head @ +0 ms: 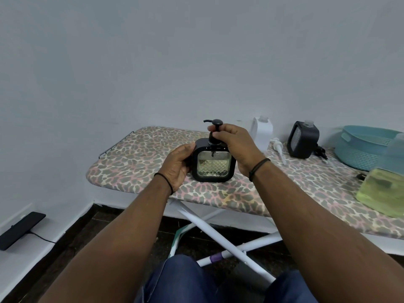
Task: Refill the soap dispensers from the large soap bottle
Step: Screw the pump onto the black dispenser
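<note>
On the board (pixel 135 158), centre: dispenser (pixel 213 162) upright, left hand (pixel 178 165) gripping its side to steady it, right hand (pixel 231 141) pinching the pump (pixel 215 130), probably to twist it. Big soap bottle (pixel 384 186) waiting far right.

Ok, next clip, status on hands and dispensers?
Left hand grips black dispenser body; right hand pinches its pump. White dispenser and second black dispenser uncapped behind. Nothing in the way.

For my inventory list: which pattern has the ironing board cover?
Leopard-style spots, grey and pink on cream; head view.
</note>
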